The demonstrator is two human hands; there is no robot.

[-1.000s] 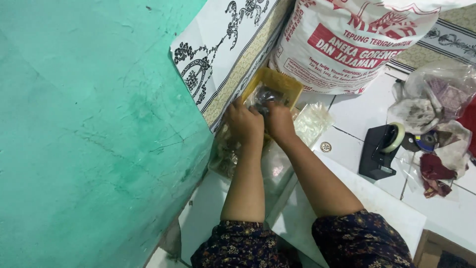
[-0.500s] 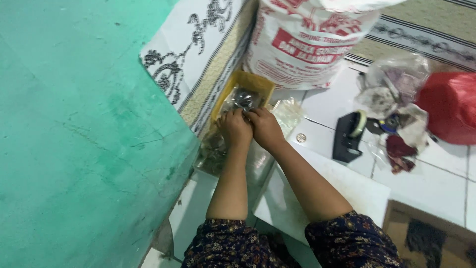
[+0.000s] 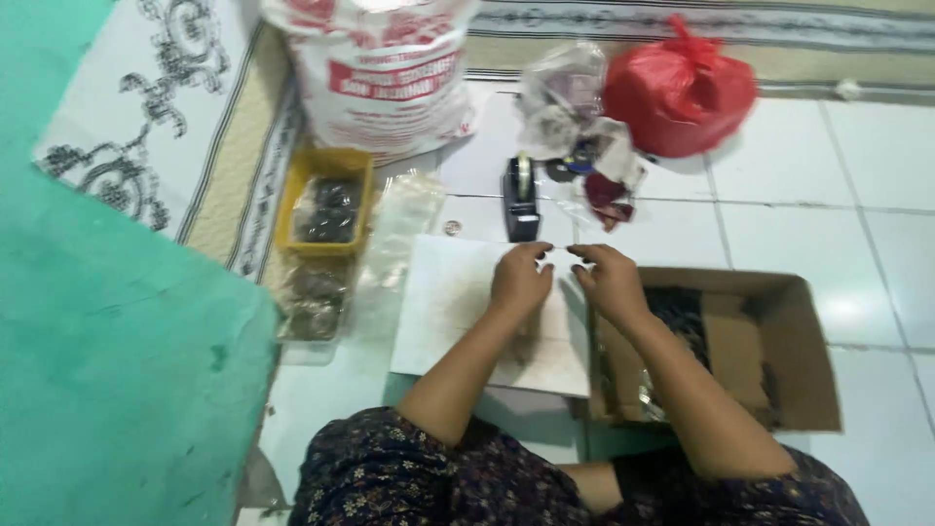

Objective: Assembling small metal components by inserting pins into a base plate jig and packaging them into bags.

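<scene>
Moving away from the yellow tray (image 3: 324,200), both hands now sit in front of the black tape holder (image 3: 522,200). A moment ago they were together over the tray, busy with a shiny little packet there. Now the left hand (image 3: 519,281) and the right hand (image 3: 612,282) are side by side, close but not touching. The fingertips of both point at each other, and they seem to pinch something thin and clear between them. It is too small and blurry to tell for sure what it is; it may be a strip of tape. Neither hand is spread flat.

Under the left hand lies a white board (image 3: 458,302) on the tiled floor. Under the right hand is an open cardboard box (image 3: 769,351) with dark packets inside. The tray with its dark packets is well apart from the hands now, over by the big white sack (image 3: 380,68). More clear packets (image 3: 314,302) lie just below the tray. A red plastic bag (image 3: 680,90) sits behind the tape holder.

So the work at the tray looks done for now, and the hands seem busy with the thin clear strip near the box
</scene>
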